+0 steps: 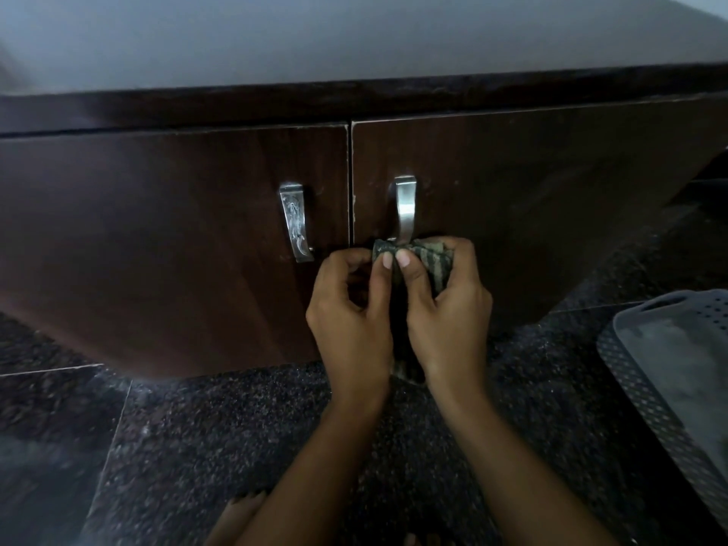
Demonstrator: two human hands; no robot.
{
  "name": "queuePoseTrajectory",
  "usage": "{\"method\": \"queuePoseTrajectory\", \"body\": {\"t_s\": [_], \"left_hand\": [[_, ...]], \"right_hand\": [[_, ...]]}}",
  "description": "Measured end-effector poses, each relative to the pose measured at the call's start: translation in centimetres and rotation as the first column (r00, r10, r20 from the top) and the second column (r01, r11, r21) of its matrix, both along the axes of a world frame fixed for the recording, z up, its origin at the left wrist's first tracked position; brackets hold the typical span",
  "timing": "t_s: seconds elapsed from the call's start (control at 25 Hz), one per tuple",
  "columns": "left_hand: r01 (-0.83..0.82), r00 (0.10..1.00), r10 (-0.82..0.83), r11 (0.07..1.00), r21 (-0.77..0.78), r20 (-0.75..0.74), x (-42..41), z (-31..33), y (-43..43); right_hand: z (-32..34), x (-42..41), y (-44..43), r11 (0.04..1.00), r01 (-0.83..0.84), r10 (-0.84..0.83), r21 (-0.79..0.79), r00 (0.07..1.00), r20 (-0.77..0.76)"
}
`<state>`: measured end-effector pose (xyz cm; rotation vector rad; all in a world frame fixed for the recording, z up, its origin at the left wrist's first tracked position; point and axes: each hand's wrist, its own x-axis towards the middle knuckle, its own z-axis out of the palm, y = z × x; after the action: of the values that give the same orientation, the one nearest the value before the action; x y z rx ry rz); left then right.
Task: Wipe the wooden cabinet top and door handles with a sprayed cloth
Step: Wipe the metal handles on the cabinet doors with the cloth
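The dark wooden cabinet (157, 238) has two doors, each with a silver metal handle. The left handle (295, 226) is streaked with whitish marks. A green striped cloth (433, 262) is wrapped around the lower end of the right handle (405, 208). My left hand (350, 317) pinches the cloth's left edge with thumb and fingers. My right hand (449, 309) grips the cloth from the right, its thumb pressed next to the left thumb. The cloth's tail hangs down between my wrists. The cabinet top (354, 33) shows as a grey surface above a dark front edge.
The floor (236, 447) is dark speckled stone with pale joint lines. A grey perforated plastic tray (669, 368) lies on the floor at the right. A bare foot (236, 518) shows at the bottom edge, under my left forearm.
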<state>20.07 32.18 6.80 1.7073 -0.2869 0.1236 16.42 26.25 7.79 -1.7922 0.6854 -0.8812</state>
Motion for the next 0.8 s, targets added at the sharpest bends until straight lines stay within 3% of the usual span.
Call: {"method": "queuePoseTrajectory", "body": {"t_s": [0.32, 0.56, 0.8], "left_hand": [[-0.037, 0.999, 0.035, 0.996, -0.078, -0.023, -2.1, -0.5, 2.8], [-0.041, 0.997, 0.048, 0.99, -0.134, 0.055, 0.5, 3.3, 5.3], [-0.015, 0.998, 0.021, 0.994, -0.107, 0.059, 2.6, 5.7, 5.8]], "right_hand": [[0.5, -2.3, 2.4, 0.985, -0.121, 0.126, 0.119, 0.992, -0.028], [4.4, 0.4, 4.8, 0.987, -0.161, 0.159, 0.011, 0.982, 0.097], [6.4, 2.9, 5.2, 0.993, -0.118, 0.12, -0.033, 0.989, 0.081]]}}
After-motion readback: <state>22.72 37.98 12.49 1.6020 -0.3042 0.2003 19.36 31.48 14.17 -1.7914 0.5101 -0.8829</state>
